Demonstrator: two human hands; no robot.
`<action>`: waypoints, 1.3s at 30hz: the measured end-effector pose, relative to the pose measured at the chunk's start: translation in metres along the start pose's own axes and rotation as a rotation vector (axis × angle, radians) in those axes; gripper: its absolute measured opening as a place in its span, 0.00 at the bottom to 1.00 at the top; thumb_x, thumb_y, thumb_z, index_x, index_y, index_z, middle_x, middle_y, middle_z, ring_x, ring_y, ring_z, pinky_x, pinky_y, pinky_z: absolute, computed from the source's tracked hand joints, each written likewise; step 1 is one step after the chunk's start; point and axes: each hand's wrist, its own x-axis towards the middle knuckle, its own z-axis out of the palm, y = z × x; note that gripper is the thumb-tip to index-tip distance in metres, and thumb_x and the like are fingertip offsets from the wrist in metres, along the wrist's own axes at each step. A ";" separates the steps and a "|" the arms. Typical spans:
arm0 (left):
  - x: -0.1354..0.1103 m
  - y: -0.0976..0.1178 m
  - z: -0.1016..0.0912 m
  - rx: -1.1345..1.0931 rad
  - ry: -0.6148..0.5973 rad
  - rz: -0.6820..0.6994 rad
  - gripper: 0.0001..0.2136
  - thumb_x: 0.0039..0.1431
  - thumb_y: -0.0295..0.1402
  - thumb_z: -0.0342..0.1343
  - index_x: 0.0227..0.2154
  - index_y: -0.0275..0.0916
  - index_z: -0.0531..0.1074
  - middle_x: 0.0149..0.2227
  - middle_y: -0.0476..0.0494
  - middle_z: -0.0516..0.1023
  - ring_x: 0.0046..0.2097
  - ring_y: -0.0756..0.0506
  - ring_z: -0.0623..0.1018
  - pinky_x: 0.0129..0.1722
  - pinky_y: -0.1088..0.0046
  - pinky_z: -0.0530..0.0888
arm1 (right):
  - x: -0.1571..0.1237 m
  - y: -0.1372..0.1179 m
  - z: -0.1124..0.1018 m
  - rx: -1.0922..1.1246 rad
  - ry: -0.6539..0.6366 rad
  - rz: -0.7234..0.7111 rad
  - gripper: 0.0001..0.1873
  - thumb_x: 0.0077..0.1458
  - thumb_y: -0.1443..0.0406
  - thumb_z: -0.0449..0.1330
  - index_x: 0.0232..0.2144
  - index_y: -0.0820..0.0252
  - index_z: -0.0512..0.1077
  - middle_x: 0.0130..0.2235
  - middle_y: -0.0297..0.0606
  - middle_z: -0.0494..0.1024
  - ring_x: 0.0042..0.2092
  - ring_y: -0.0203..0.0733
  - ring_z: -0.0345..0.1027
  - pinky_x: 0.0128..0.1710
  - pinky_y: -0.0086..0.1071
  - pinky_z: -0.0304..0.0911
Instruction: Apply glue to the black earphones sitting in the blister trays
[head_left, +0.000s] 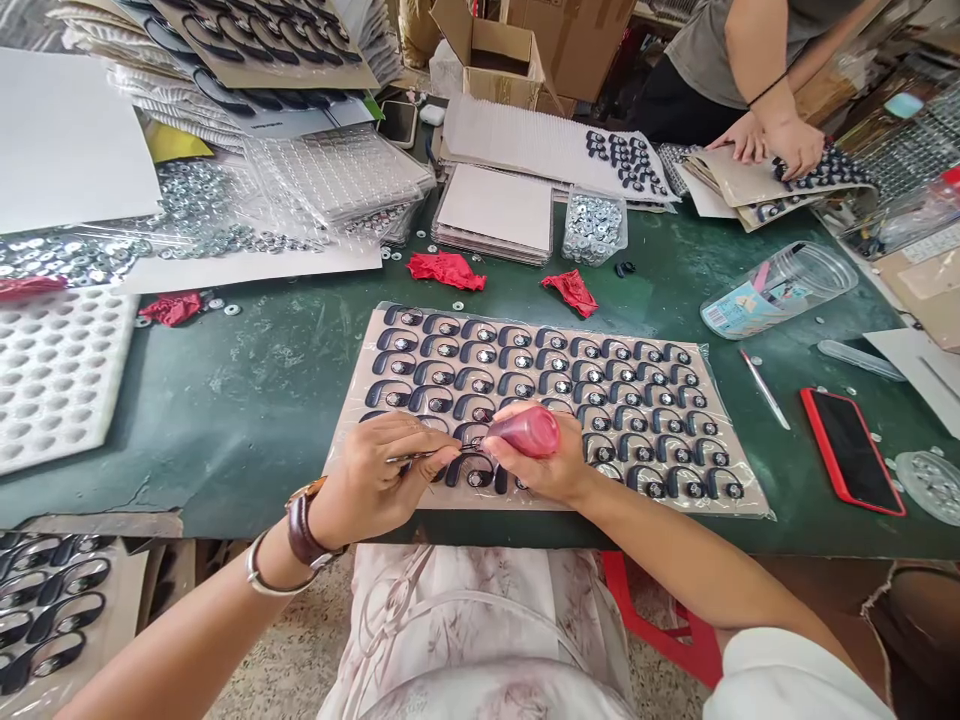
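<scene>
My left hand (375, 475) is closed on thin tweezers (405, 457), their tips over the lower middle of a film-covered tan sheet (346, 432). Closed around a small red squeeze bottle (534, 430), my right hand (559, 468) tilts it so its narrow end points left toward the tweezer tips. Rows of black hook-shaped pieces (477, 472), each with a round silvery part, lie on the sheet beneath both hands. The fingers hide some of these pieces, and the exact contact at the tips is too small to make out.
A tub of silvery discs (595, 228) and red crumpled wraps (447, 271) lie beyond the sheet. On the right are a clear jar (780, 290), a pen-like tool (763, 388) and a red-cased phone (853, 450). Another person's hands (772, 145) handle sheets at back right.
</scene>
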 end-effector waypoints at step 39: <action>-0.024 0.016 0.013 0.162 0.087 0.233 0.06 0.60 0.24 0.56 0.39 0.36 0.75 0.36 0.45 0.82 0.35 0.47 0.81 0.38 0.68 0.77 | 0.005 -0.023 -0.033 0.461 0.084 0.477 0.10 0.56 0.57 0.64 0.34 0.58 0.73 0.24 0.32 0.77 0.24 0.39 0.75 0.25 0.31 0.74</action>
